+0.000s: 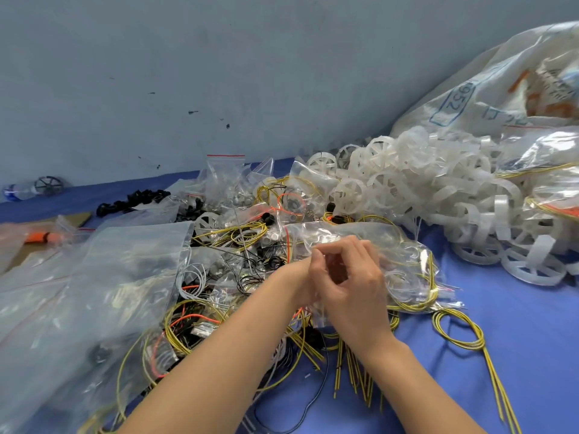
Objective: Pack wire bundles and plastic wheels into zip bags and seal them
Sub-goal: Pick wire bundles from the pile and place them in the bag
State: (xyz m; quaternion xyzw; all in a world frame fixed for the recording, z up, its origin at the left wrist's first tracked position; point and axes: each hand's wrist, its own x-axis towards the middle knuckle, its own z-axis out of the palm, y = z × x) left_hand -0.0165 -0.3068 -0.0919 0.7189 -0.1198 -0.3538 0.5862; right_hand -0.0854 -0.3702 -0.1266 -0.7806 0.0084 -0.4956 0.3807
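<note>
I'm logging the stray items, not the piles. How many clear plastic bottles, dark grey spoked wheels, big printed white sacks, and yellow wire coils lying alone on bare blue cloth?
Clear plastic bottle: 1
Dark grey spoked wheel, beside the bottle: 1
Big printed white sack: 1
Yellow wire coil alone on blue cloth: 1
Total: 4

The right hand covered most of the left hand, so the left fingers' hold on the zip bag could not be told. The 2 forearms ran off the bottom edge. The printed sack was cut by the right edge, the blurred bottle by the left.
</note>
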